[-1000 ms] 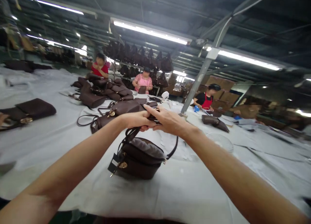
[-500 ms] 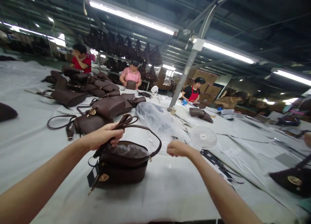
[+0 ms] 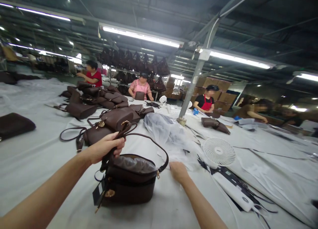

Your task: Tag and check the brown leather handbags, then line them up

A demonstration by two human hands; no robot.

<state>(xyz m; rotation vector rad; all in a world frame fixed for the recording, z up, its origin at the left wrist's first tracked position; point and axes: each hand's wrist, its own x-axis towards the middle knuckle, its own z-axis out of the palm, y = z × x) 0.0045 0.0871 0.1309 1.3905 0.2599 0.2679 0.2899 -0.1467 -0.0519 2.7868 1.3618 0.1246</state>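
Observation:
A dark brown handbag (image 3: 129, 191) stands upright on the white-covered table, its top zip open and clear plastic stuffing (image 3: 134, 164) showing inside. My left hand (image 3: 108, 147) is closed around its bunched strap (image 3: 125, 128) above the left end. A handle loop (image 3: 164, 152) arches over to the right side. A dark tag (image 3: 97, 192) and a gold emblem (image 3: 109, 193) are at the left front. Just right of the bag, my right hand (image 3: 179, 172) is low over the table with fingers curled under; whatever they grip is hidden. Crumpled clear plastic (image 3: 161, 126) lies beyond it.
More brown bags (image 3: 114, 118) are heaped at left centre, with another bag (image 3: 16, 125) at far left. A white fan (image 3: 219, 152) and white power bank-like device (image 3: 235, 191) lie right. A slanted post (image 3: 196, 76) rises from the table. Several co-workers sit or stand across it.
The view has shifted, so the scene sits lower and further right. My right hand has lowered and come closer to the handbag. My left hand still grips the strap.

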